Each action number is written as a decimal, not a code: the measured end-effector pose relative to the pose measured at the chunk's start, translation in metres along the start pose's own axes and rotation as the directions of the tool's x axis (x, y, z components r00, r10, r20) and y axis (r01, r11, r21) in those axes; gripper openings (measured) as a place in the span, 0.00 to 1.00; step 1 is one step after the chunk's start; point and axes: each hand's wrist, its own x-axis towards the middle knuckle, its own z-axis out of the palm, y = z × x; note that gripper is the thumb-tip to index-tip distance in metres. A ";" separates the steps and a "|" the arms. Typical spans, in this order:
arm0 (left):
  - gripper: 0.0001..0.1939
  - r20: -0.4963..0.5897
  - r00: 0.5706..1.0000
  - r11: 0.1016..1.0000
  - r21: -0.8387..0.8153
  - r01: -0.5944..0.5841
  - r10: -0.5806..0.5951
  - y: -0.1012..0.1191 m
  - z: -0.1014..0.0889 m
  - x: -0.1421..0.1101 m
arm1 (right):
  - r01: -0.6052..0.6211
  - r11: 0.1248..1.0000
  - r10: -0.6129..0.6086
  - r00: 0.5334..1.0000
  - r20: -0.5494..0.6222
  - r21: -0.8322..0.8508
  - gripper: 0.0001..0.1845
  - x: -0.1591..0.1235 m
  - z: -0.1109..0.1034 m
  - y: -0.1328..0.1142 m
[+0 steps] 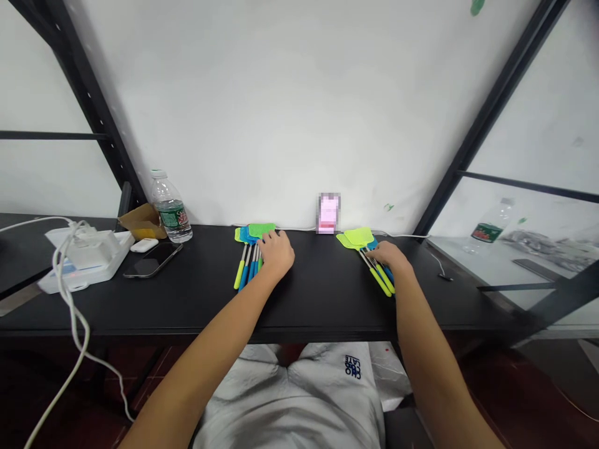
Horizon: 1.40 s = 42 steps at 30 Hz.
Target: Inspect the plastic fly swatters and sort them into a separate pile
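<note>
Two bunches of swatters on the black surface (322, 293), one per hand. Left bunch (262, 229): near the far edge, left of the middle, heads toward that edge, handles toward the near edge. Heads green, yellow-green and blue, overlapping; handles yellow-green, blue and green, fanned side by side. Right bunch (358, 236): right of the middle, heads also by the far edge, handles slanting toward the near right corner; yellow-green heads on top, blue under.

Left hand (277, 254) on the right side of the left bunch, at the head end, back of hand up. Fingers bent, touching; can't tell if they grip. Right hand (393, 254) over the right bunch, fingers bent down at the shafts just below the heads; tips partly hidden, firm grip can't be told.

Between the bunches, at the far edge, an upright screen (328, 213), pixelated, against the wall (299, 100). Toward the far left corner: bottle (172, 206) standing upright, open box (144, 223) beside it, white case (145, 245) just in front of the box, dark phone (153, 260) lying flat. Farther left, white cable (71, 299) looping over the near edge. Black plug (445, 278) near the right edge.
</note>
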 end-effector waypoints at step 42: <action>0.18 0.193 0.964 0.982 0.064 0.177 -0.186 -0.034 0.001 0.030 | 0.354 0.932 -0.362 0.904 -0.227 -0.075 0.15 -0.035 0.027 -0.072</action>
